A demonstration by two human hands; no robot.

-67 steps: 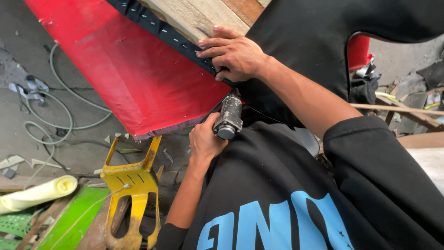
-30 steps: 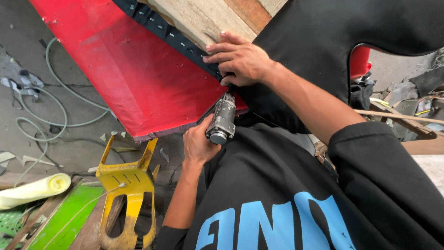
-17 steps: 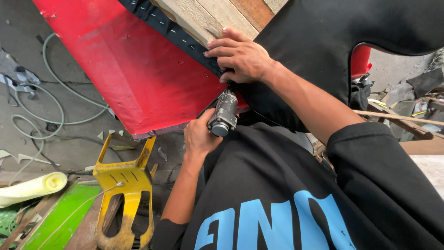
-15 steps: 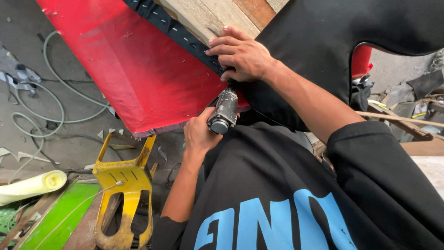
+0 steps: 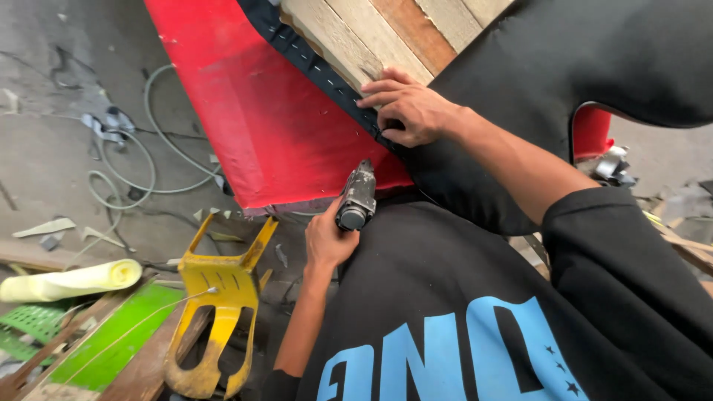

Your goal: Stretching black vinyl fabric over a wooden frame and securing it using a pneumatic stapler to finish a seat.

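Left grip (image 5: 329,239) clamped around staple gun (image 5: 357,197), right hand (image 5: 405,111) flat, fingers apart, on black fabric (image 5: 520,82)

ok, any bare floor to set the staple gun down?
Bare grey concrete floor left of the looped grey hose, above the pale yellow roll. Crowded lower left: yellow metal frame, green panel, scraps.
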